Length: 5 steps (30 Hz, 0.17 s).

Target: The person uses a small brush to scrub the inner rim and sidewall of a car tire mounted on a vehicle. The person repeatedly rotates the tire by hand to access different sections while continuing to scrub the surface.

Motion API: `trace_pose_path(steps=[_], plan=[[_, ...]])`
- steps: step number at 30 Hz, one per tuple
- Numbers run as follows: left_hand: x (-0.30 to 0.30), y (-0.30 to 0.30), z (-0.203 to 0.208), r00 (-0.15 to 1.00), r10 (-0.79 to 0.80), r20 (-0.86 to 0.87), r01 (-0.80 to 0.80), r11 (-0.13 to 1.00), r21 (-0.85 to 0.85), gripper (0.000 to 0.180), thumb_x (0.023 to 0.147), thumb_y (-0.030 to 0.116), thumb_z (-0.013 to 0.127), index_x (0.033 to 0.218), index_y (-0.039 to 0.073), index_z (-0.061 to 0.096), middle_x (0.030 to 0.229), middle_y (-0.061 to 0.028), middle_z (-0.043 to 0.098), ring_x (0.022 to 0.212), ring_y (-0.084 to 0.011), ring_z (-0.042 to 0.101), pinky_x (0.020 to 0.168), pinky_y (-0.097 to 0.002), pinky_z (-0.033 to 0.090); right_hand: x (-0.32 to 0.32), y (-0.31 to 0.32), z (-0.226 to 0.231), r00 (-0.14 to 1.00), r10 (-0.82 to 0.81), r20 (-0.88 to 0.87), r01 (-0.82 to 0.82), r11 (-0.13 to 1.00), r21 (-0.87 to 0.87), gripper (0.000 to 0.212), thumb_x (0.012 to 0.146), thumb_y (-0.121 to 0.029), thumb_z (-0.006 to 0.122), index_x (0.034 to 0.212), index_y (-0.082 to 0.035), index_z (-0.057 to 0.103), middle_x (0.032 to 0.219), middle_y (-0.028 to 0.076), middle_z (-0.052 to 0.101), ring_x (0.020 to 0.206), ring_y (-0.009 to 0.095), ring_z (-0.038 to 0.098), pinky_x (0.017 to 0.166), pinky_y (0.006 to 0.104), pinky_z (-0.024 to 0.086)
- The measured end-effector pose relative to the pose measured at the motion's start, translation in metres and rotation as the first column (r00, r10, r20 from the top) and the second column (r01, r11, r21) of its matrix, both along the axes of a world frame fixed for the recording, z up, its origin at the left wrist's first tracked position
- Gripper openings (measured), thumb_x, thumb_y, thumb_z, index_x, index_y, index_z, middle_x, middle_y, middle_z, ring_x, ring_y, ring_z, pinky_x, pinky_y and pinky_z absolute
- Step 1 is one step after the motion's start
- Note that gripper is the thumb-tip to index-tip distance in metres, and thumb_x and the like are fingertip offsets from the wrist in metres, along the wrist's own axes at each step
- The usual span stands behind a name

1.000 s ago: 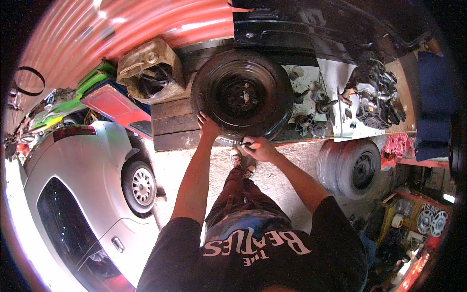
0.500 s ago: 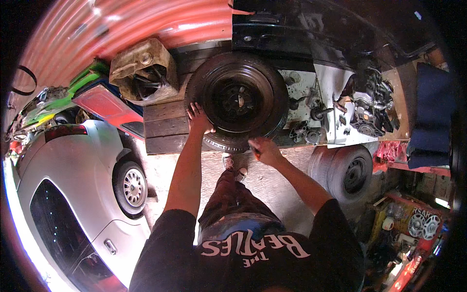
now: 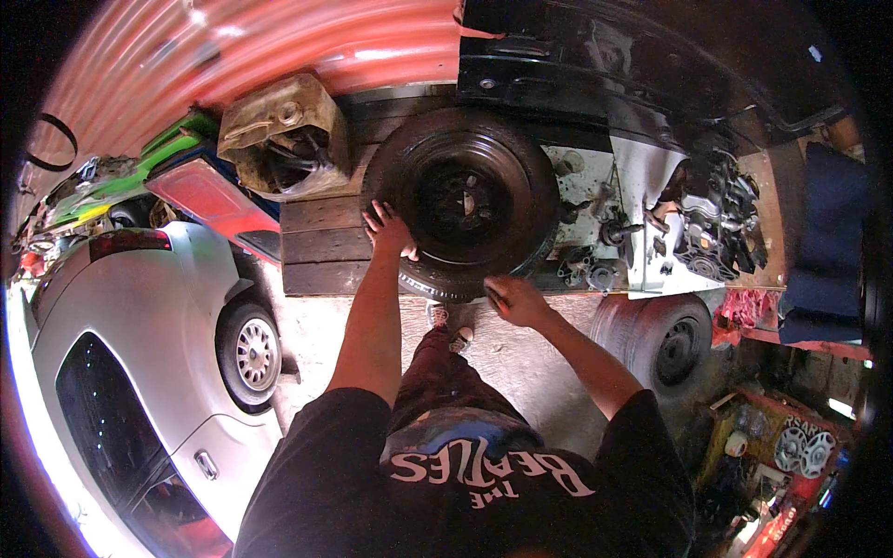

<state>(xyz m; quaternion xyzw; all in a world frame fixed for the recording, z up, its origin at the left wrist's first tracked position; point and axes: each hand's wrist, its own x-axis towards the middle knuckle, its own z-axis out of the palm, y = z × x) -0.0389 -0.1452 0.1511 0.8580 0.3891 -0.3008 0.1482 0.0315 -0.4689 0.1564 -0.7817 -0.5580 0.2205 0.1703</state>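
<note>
A black tyre (image 3: 538, 191) on a dark steel wheel rim (image 3: 433, 158) lies flat on a wooden bench (image 3: 321, 246). My left hand (image 3: 389, 231) rests on the tyre's left near side with its fingers spread. At the near edge of the tyre, right of its middle, my right hand (image 3: 518, 301) is closed round a small thing, dark with a bit of orange. The fingers hide most of that thing, so its kind cannot be made out. Its tip meets or lies close to the tyre wall.
A cut-open plastic canister (image 3: 326, 177) holding dark parts stands left of the tyre. Greasy metal parts (image 3: 591, 272) and an engine part (image 3: 716, 232) lie to the right. More tyres (image 3: 642, 325) stand under the bench. A silver car (image 3: 149, 307) is at the left.
The view has shifted slightly, moving the bench a little right and down. My left hand stays on the tyre; my right hand stays closed at its near edge, turned a little.
</note>
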Motion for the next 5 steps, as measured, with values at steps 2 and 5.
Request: trace_pose_path(steps=[2,5], plan=[[-0.001,0.002,0.001,1.0,0.0,-0.004,0.0,1.0,0.009,0.151,0.054,0.04,0.094,0.149,-0.006,-0.013,0.154,-0.0296,-0.025,0.141,-0.0555,-0.012,0.114,-0.0641,0.016,0.018,0.006,-0.001,0.941,-0.107,-0.322,0.1,0.994,-0.037,0.052,0.083,-0.036,0.07,0.126,-0.009,0.057,0.125,0.019,0.061,0.108,0.032,0.063,0.094,0.0457,0.05],[-0.001,0.008,-0.012,0.994,-0.096,-0.06,0.1,0.994,0.051,0.148,0.055,0.041,0.094,0.15,-0.006,-0.009,0.157,-0.0274,-0.019,0.142,-0.0541,-0.011,0.113,-0.0651,0.017,0.05,0.014,0.012,0.779,-0.231,-0.584,0.29,0.957,0.009,0.041,0.088,-0.036,0.069,0.118,-0.01,0.055,0.121,0.018,0.064,0.106,0.027,0.066,0.095,0.0446,0.051]])
